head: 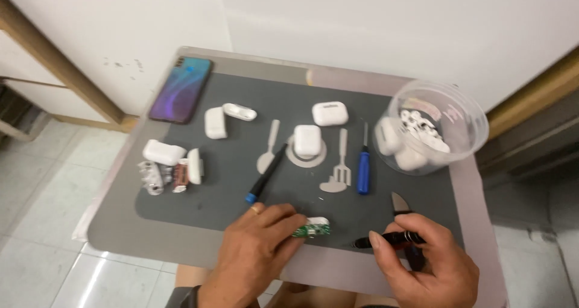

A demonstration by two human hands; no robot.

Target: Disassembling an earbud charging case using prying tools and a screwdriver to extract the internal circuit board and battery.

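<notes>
Two hands at the near edge of the grey mat [199, 214]. My left hand [253, 250] pinches a small green circuit board [312, 230]; my right hand [422, 263] grips a black tool [386, 240], tip pointing left, just beside the board.

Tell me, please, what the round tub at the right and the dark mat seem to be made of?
The round tub looks like clear, glossy plastic: the white pieces inside show through its wall. The dark mat looks like matte rubber or silicone, lying flat without glare; I cannot tell which.
</notes>
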